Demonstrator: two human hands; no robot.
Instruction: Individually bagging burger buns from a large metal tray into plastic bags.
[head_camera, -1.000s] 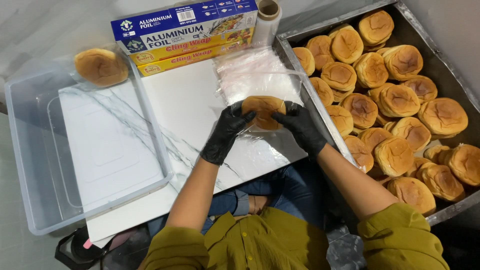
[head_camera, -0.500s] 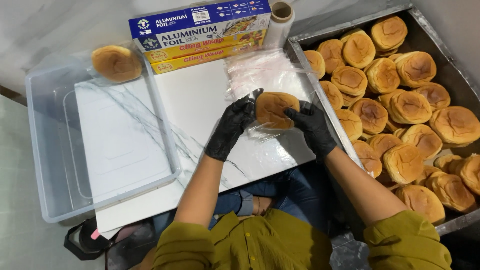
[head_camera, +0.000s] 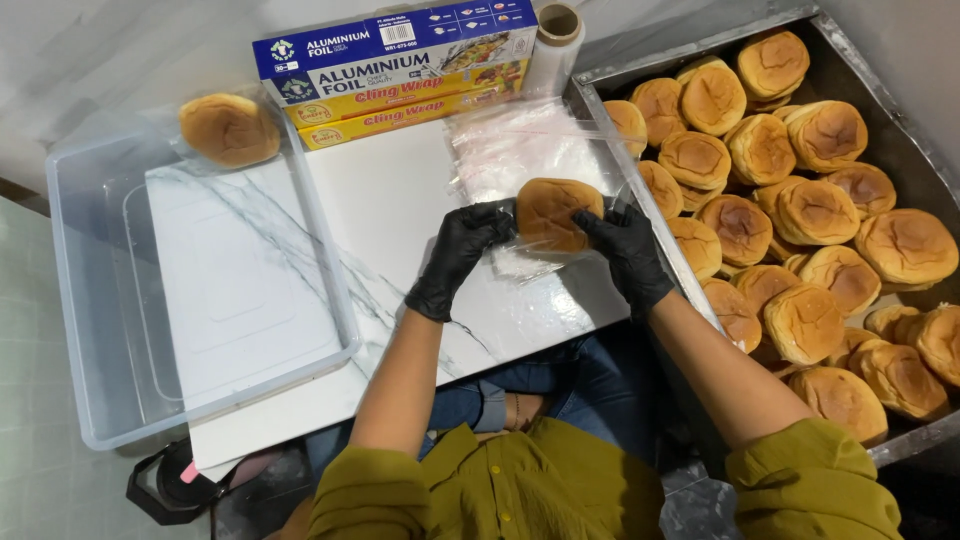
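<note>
White marbled surface (head_camera: 400, 215): gloved left hand (head_camera: 462, 252) and right hand (head_camera: 628, 252) pinch a clear-wrapped bun (head_camera: 556, 212) between curled fingers; blue and yellow boxes (head_camera: 400, 70) behind.

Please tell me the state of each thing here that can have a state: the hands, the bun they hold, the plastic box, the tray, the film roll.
left hand: gloved, gripping the bun's left side
right hand: gloved, gripping its right side
bun: held above clear film
clear plastic box: open, one wrapped bun in its far corner
metal tray: full of unwrapped buns
film roll: upright beside boxes
</note>
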